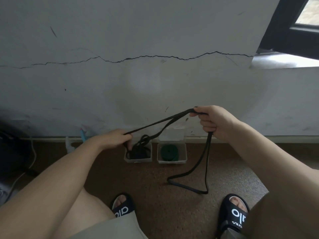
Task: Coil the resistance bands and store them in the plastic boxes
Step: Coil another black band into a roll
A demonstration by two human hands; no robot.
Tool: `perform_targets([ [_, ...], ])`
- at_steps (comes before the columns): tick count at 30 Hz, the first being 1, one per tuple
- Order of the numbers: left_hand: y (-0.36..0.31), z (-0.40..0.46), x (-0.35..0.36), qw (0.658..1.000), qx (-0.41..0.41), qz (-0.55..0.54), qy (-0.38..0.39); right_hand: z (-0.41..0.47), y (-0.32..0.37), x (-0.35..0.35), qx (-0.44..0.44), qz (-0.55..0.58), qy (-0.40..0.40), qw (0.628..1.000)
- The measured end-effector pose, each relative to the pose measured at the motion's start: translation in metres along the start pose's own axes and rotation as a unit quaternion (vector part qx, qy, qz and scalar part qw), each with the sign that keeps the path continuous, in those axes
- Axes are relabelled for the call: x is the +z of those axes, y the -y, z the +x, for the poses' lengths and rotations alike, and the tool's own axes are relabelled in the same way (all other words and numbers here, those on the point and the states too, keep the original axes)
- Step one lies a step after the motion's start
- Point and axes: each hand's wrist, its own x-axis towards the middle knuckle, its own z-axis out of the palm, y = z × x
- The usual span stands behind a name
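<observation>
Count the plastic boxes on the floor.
2. The left box sits by the wall under the left hand, holding tangled black band; the right box beside it holds a coiled green band.

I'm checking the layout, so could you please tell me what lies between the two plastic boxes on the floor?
In the head view, only a narrow strip of bare brown floor lies between the left box, holding black band, and the right box, holding the green coil.

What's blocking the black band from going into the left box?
Nothing separate blocks it. The left box is open, and part of the black band is already piled in it. The left hand and right hand both grip the band. A long loop trails on the floor. The right box holds a coiled green band.
</observation>
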Motion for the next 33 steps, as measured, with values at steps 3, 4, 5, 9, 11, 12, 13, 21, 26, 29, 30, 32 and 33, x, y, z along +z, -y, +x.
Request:
perform_targets([
  [3, 0.018, 0.001, -0.011, 0.999, 0.016, 0.03, -0.007, 0.008, -0.001, -0.011, 0.008, 0.015, -0.026, 1.0],
  [4, 0.024, 0.001, -0.015, 0.999, 0.01, 0.048, -0.019, 0.01, -0.002, -0.014, 0.015, 0.011, -0.031, 0.999],
  [5, 0.029, 0.003, -0.018, 0.997, 0.004, 0.059, -0.048, 0.011, -0.004, -0.015, 0.02, 0.003, -0.032, 0.999],
  [9, 0.032, 0.006, -0.024, 0.989, -0.01, 0.055, -0.135, 0.016, -0.011, -0.016, 0.027, -0.023, -0.033, 0.999],
  [11, 0.034, 0.006, -0.022, 0.991, -0.023, 0.044, -0.124, 0.016, -0.01, -0.018, 0.037, -0.036, -0.019, 0.998],
  [12, 0.035, 0.006, -0.023, 0.99, -0.017, 0.026, -0.137, 0.015, -0.009, -0.019, 0.044, -0.046, -0.003, 0.998],
  [13, 0.036, 0.008, -0.024, 0.987, -0.007, -0.003, -0.16, 0.013, -0.008, -0.018, 0.051, -0.056, 0.016, 0.997],
  [21, 0.039, 0.009, -0.027, 0.982, -0.055, 0.181, -0.014, -0.008, 0.005, 0.006, 0.041, -0.133, 0.158, 0.978],
  [26, -0.007, -0.007, -0.014, 0.926, -0.098, 0.348, 0.11, -0.02, 0.015, 0.02, 0.022, -0.152, 0.248, 0.957],
  [29, -0.036, -0.016, 0.002, 0.971, 0.002, 0.191, 0.146, -0.021, 0.016, 0.025, 0.023, -0.165, 0.266, 0.949],
  [30, -0.051, -0.021, 0.009, 0.98, 0.068, 0.095, 0.159, -0.021, 0.014, 0.027, 0.027, -0.17, 0.27, 0.947],
  [32, -0.078, -0.03, 0.022, 0.972, 0.186, -0.024, 0.138, -0.02, 0.008, 0.032, 0.039, -0.179, 0.272, 0.945],
  [33, -0.089, -0.032, 0.028, 0.965, 0.229, -0.06, 0.11, -0.019, 0.004, 0.034, 0.044, -0.181, 0.267, 0.945],
])
